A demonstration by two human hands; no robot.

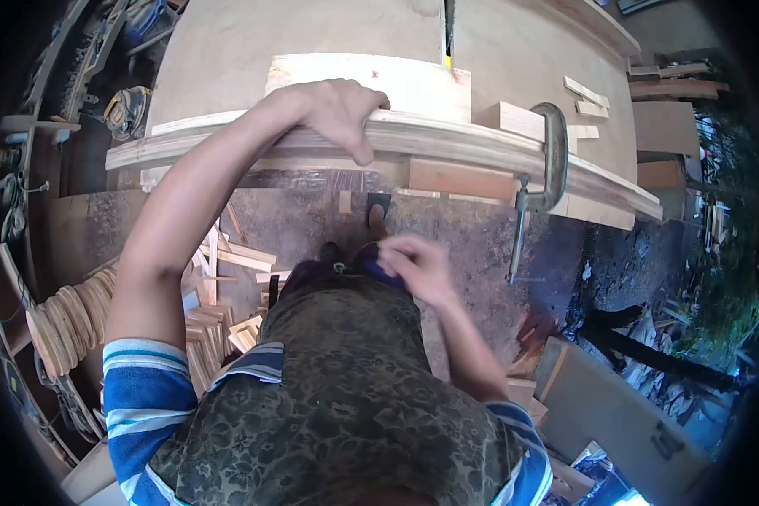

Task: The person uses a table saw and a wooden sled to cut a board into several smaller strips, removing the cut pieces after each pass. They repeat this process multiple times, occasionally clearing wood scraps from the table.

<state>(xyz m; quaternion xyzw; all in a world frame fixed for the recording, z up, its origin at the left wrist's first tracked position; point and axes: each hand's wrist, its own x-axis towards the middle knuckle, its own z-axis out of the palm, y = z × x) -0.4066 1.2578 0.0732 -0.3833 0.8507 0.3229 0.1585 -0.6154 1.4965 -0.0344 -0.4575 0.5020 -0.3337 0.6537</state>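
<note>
While the left hand (333, 114) lay curled over the long moulded strip (447, 142) at about twelve o'clock, fingers hooked on its near edge — probably to keep it steady — the right hand (415, 268) was low at the waist, pinched on some dark cloth (378, 263); what exactly, I could not tell. At two o'clock a metal clamp (548, 160) pressed the strip to the workbench (329, 34), likely so it would not slide. Offcuts (219, 295) lay on the ground at eight o'clock.
</note>
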